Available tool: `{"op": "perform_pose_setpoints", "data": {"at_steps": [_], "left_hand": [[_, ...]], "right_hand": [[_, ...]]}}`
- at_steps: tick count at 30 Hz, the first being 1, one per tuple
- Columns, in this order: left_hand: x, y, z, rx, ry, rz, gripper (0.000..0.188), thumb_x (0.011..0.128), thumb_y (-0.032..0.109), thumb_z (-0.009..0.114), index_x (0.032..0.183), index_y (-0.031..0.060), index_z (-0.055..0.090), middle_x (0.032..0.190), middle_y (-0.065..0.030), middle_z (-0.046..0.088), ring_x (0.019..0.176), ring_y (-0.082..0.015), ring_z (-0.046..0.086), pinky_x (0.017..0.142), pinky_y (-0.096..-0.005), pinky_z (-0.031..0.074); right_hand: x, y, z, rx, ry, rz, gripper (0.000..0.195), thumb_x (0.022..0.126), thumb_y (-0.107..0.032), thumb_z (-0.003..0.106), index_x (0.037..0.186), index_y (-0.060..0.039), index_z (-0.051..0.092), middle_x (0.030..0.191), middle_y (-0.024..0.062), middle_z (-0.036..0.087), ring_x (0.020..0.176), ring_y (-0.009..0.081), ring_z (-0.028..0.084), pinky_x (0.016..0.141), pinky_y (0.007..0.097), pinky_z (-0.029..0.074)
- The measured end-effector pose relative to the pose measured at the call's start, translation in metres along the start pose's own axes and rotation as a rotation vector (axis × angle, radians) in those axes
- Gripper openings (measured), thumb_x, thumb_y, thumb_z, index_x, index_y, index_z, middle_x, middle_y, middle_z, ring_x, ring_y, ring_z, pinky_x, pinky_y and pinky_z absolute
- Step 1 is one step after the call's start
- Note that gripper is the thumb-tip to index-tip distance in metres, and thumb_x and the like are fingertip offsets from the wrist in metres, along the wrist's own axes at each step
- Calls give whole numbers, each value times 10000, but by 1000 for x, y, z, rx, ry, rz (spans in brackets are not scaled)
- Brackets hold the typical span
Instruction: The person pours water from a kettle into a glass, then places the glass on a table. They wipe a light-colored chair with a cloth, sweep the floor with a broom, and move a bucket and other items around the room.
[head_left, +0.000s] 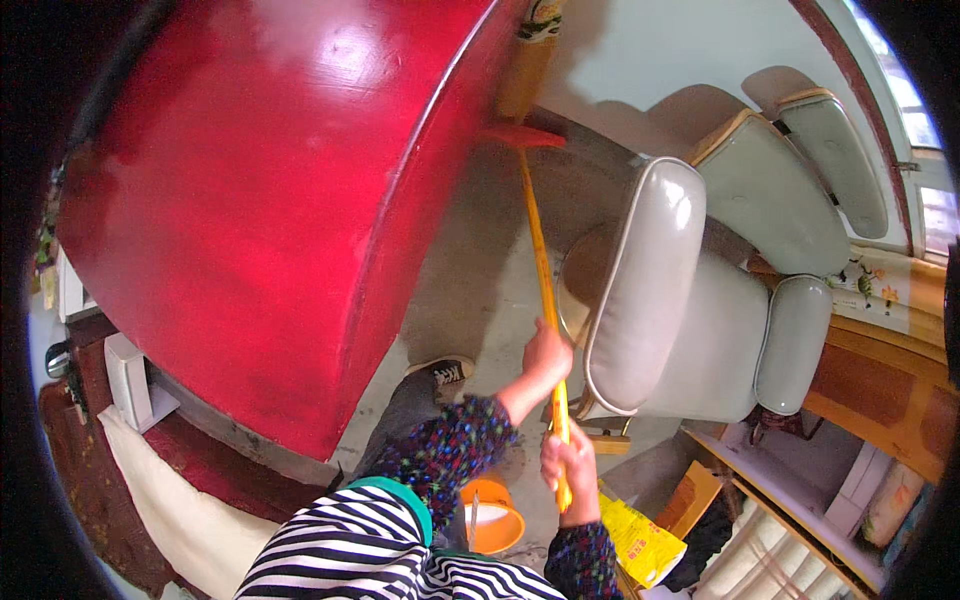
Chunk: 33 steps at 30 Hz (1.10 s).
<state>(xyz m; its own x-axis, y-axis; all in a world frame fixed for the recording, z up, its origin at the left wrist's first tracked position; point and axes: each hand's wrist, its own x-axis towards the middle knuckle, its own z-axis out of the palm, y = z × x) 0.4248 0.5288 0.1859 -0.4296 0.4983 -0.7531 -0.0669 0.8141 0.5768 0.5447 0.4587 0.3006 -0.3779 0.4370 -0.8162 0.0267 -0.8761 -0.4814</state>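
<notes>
Both my hands grip a long yellow pole (538, 232) that runs away from me over the floor. My left hand (549, 352) is closed around its middle part, and my right hand (573, 459) holds it lower, close to the near end. At the far end of the pole is a red broom-like head (525, 136), partly blurred, low beside the red side panel of a large piece of furniture. An orange bucket (504, 529) with something whitish inside stands on the floor near my legs.
A large glossy red surface (262, 225) fills the left. Close on the right stands a grey padded chair (649, 285) with a round base. A yellow printed bag (637, 536) lies at lower right, by a wooden shelf unit (787, 517). My shoe (450, 373) is on the concrete floor.
</notes>
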Motion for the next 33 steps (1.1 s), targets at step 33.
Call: {"op": "perform_pose_setpoints", "data": {"at_steps": [33], "left_hand": [[-145,-110,30,594,-629,-147,292,826,143,507,1046,-46,476,898,-217,610,689,-371,652,531,-441,553]], "right_hand": [[-178,98,9,706,18,240,422,885,-133,521,1291,-98,412,613,-35,379,461,48,350,371,186,301]]}}
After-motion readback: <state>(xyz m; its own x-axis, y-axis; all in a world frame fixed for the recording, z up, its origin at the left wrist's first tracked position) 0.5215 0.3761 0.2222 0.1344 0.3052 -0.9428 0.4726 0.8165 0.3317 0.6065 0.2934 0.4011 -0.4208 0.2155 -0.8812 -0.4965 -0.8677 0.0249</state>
